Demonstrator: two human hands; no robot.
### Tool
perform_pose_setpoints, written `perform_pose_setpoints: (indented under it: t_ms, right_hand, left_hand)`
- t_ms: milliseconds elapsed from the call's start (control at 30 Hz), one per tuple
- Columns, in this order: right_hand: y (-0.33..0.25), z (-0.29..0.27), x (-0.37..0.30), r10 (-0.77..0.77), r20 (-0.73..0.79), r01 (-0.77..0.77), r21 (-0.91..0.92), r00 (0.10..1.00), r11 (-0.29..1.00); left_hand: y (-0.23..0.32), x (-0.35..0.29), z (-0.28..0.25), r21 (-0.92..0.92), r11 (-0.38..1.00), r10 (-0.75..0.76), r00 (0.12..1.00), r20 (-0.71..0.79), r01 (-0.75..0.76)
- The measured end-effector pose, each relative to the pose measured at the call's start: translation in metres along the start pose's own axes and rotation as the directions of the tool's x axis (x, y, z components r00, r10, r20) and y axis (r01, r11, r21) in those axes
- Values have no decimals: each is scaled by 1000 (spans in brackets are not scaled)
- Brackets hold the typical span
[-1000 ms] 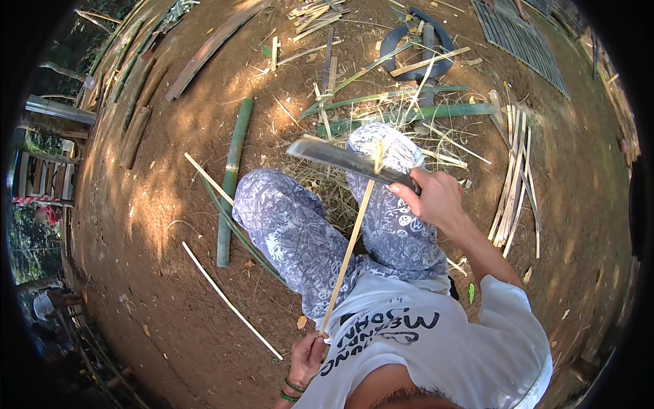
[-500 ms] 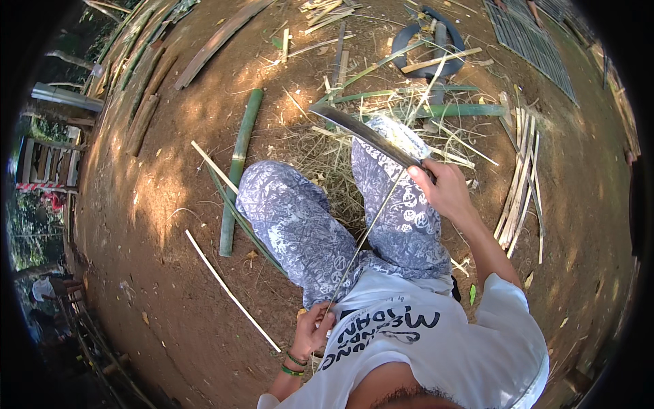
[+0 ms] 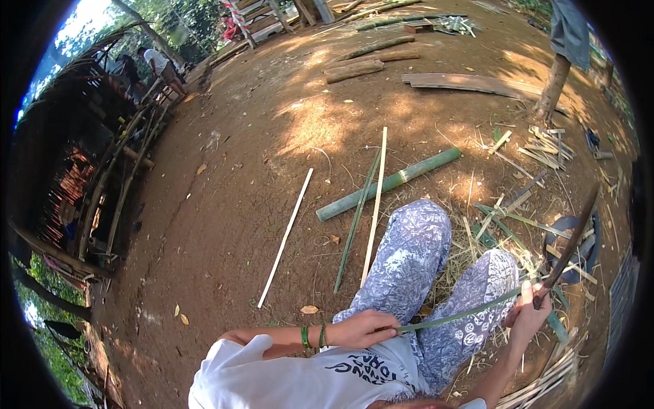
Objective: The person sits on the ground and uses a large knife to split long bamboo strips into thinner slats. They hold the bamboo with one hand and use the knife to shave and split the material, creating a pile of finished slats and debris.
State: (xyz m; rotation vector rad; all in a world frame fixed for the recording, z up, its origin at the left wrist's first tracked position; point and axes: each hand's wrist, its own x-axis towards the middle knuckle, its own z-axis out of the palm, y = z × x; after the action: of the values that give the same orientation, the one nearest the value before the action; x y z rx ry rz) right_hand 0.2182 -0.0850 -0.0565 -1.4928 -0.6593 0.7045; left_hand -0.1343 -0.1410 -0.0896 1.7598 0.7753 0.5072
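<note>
My left hand (image 3: 364, 329), with green bands at its wrist, is closed round one end of a thin green bamboo strip (image 3: 470, 312). The strip runs across my lap to my right hand (image 3: 526, 315). That hand grips the handle of a machete (image 3: 572, 242), its long dark blade slanting up and away to the right. By the machete's handle, the strip's far end meets my right fingers; whether blade and strip touch there I cannot tell. Both hands are low over my legs in patterned trousers (image 3: 409, 252).
Beyond my knee lie a green bamboo pole (image 3: 392, 184), a pale strip (image 3: 286, 238) and a green strip (image 3: 357, 221). Shavings and split pieces (image 3: 545, 146) litter the right side, near a dark ring (image 3: 565, 228). Several long strips (image 3: 545, 382) lie lower right. People (image 3: 157, 65) stand far left.
The view has swung to the left. My left hand has come forward from beside my hip, and the strip now shows its green face. The machete stays in my right hand.
</note>
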Motion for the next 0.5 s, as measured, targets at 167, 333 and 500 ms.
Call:
perform_pose_setpoints:
  t_ms: [167, 333, 500]
  right_hand:
    - [-28, 4, 23, -62, -64, 69, 110, 996, 992]
    - [-32, -15, 39, -58, -120, 64, 43, 991, 997]
    - [-2, -45, 58, -127, -146, 153, 184, 981, 971]
  left_hand:
    - [33, 45, 13, 20, 994, 108, 974, -199, -106]
    - [28, 72, 8, 41, 953, 302, 929, -214, -301]
    - [36, 80, -6, -9, 958, 283, 950, -128, -287]
